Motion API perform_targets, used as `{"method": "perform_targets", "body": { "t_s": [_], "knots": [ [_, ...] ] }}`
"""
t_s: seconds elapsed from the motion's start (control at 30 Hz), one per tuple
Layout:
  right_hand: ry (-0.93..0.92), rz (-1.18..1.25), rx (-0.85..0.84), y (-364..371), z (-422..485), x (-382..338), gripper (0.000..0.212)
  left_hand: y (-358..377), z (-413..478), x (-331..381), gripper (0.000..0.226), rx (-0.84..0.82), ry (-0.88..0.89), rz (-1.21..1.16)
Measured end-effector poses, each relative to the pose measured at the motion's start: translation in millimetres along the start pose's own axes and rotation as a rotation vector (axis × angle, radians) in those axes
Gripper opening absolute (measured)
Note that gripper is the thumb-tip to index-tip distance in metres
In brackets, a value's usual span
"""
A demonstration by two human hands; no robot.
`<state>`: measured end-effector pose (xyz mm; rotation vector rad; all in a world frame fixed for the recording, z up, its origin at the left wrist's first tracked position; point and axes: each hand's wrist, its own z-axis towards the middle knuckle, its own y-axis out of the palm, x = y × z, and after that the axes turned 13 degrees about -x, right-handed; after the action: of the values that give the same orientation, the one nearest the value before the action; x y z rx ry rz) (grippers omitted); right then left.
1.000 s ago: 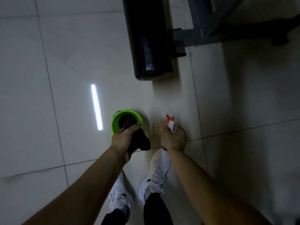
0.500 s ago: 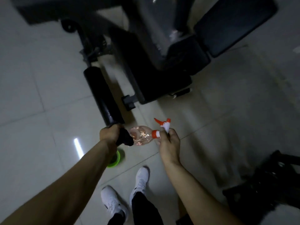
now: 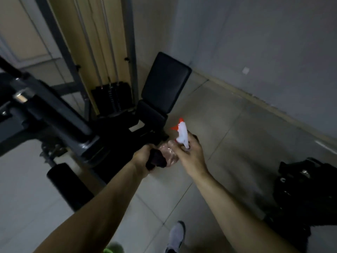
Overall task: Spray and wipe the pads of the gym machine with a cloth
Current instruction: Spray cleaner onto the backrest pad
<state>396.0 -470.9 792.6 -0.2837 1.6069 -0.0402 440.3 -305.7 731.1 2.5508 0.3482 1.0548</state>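
A dim gym room, seen looking down over a person's two bare forearms. The left hand is clenched around a dark cloth. The cloth bunches out of the fist and touches the clear body of a spray bottle. The right hand grasps that bottle at its neck, fingers curled round the white trigger head. The orange nozzle rises above the knuckles and points away to the left. The bottle is tilted, its body angled down into the space between the two hands.

Just beyond the fingertips of both hands stands the gym machine. Its dark seat pad lies just past the nozzle, and an upright black back pad rises beyond it, near the wall. A black roller pad sits low, left of the left wrist and well apart from the cloth. Past the seat stands a weight stack with cables running up from it.

To the right of the right forearm, well apart, a dark bag rests on the pale tiled floor. Back below the wrists are a white shoe and — at the bottom edge — a sliver of a green bucket.
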Motion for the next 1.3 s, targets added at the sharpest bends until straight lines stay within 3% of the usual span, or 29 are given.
{"method": "perform_targets", "body": {
  "t_s": [0.1, 0.2, 0.27, 0.33, 0.4, 0.7, 0.9, 1.07, 1.17, 1.3],
  "knots": [
    [-0.045, -0.041, 0.043, -51.9, 44.4, -6.4, 0.055, 47.6, 32.2, 30.8, 0.04, -0.075, -0.007, 0.118],
    [-0.117, -0.078, 0.089, -86.4, 83.7, -17.6, 0.069, 73.2, 70.2, 56.7, 0.065, -0.079, 0.024, 0.134],
    [-0.119, -0.051, 0.079, -98.0, 106.2, -26.3, 0.061, 89.6, 77.5, 79.1, 0.059, -0.074, 0.046, 0.106],
    [-0.103, -0.038, 0.073, -103.5, 133.3, -24.6, 0.04, 96.0, 85.8, 105.9, 0.037, -0.011, 0.107, 0.016],
    [-0.107, -0.06, 0.067, -106.3, 162.3, -18.7, 0.027, 91.8, 99.8, 134.7, 0.048, 0.037, 0.135, -0.068],
    [0.116, -0.097, 0.027, -97.6, 311.4, 19.6, 0.043, 53.6, 187.3, 241.4, 0.048, 0.173, 0.173, -0.238],
    [0.239, -0.004, 0.195, -89.0, 402.7, 39.9, 0.038, 41.7, 248.3, 292.1, 0.046, 0.217, 0.143, -0.247],
    [0.272, 0.014, 0.279, -85.2, 451.5, 46.9, 0.032, 21.0, 285.7, 303.5, 0.038, 0.254, 0.153, -0.322],
    [0.305, -0.012, 0.286, -89.7, 471.1, 58.5, 0.015, 15.1, 302.7, 292.8, 0.04, 0.268, 0.12, -0.37],
    [0.335, -0.007, 0.257, -81.6, 480.3, 81.2, 0.011, 17.8, 310.2, 273.0, 0.028, 0.322, 0.063, -0.4]
  ]
}}
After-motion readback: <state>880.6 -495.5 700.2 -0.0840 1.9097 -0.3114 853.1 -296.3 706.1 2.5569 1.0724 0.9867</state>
